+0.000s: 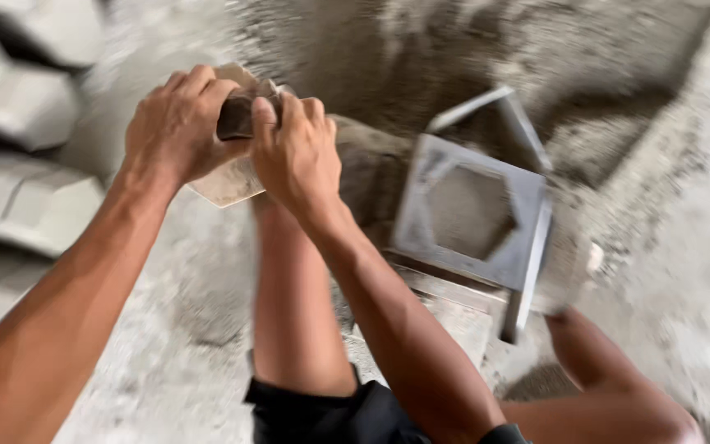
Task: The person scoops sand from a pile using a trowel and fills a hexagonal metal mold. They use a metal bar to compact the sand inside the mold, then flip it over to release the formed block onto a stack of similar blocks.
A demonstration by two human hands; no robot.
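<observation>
Nearest the camera, the person's bare knees and dark shorts point(330, 415) frame the work, one leg rising between the forearms. Above them both hands close together on a dark handle point(236, 117): the left hand point(176, 125) is wrapped around it from the left, and the right hand point(293, 152) is curled over it from the right, thumbs meeting on top. The handle seems to belong to a flat tan tool point(228, 182), a trowel or float, though motion blur makes this uncertain. Just beside it, to the right, sits a square metal mould point(470, 210) with a hexagonal opening filled with grey mix, resting on a pale slab point(454, 316). A steady two-handed grip, with the flat kept level, looks the sound way to work here. The mould's raised rim and side flanges are the edges to watch. Open sandy ground point(659, 205) lies to the right and beyond, while the left is hemmed in by stacked hexagonal concrete blocks point(26, 197).
</observation>
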